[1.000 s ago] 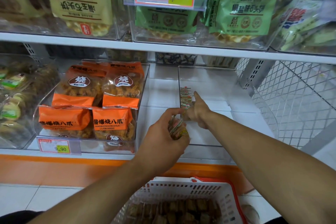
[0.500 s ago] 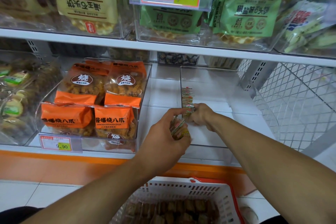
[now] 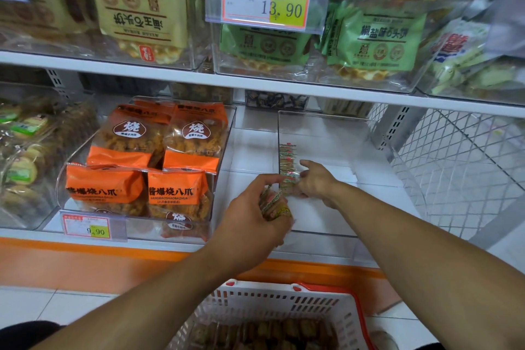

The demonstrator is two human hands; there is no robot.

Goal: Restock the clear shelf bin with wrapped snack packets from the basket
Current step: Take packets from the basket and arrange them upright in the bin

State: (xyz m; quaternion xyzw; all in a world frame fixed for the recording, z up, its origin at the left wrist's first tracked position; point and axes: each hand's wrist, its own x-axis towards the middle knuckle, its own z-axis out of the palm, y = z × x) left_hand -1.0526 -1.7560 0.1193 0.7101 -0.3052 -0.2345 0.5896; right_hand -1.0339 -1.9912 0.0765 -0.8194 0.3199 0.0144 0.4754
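A row of wrapped snack packets (image 3: 288, 163) stands on edge along the left wall of the clear shelf bin (image 3: 321, 244), its long axis running from the bin's front edge toward its back. The right hand (image 3: 316, 182) reaches over the front edge, fingers curled round the nearest packet of that row, pinching it. The left hand (image 3: 252, 214) hovers just outside the bin's front-left corner, clenched around a small bundle of packets (image 3: 274, 204); only their crimped edges poke out above the knuckles, and how many it holds cannot be told. The white basket (image 3: 284, 301) sits below the shelf edge, cut off by the bottom of the frame, with more brown packets blurred inside. Print on the packets is too small to read. Orange snack bags (image 3: 142, 167) fill the neighbouring bin to the left.
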